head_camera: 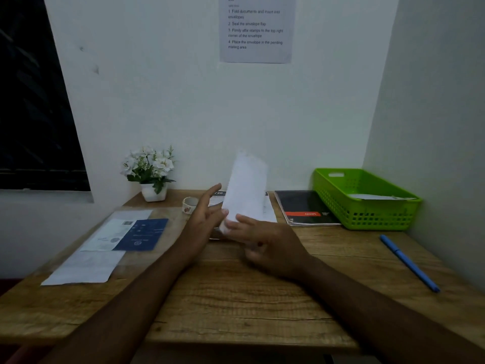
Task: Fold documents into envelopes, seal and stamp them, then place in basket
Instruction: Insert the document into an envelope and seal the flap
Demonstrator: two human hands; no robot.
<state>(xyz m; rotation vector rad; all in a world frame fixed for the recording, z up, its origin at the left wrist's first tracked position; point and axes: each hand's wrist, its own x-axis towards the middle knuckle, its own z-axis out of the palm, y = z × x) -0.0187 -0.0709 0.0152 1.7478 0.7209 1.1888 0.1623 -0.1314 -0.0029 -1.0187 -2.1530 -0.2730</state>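
A white envelope stands nearly upright above the middle of the wooden desk, blurred by motion. My right hand grips its lower end. My left hand is beside the envelope's left edge with fingers spread, its fingertips touching or almost touching it. The green basket sits at the back right corner with a white envelope lying inside. More printed sheets lie flat behind the held envelope.
A clear sleeve with blue and white papers lies on the left. A tape roll and a white flower pot stand at the back. A dark notebook lies beside the basket, a blue pen on the right.
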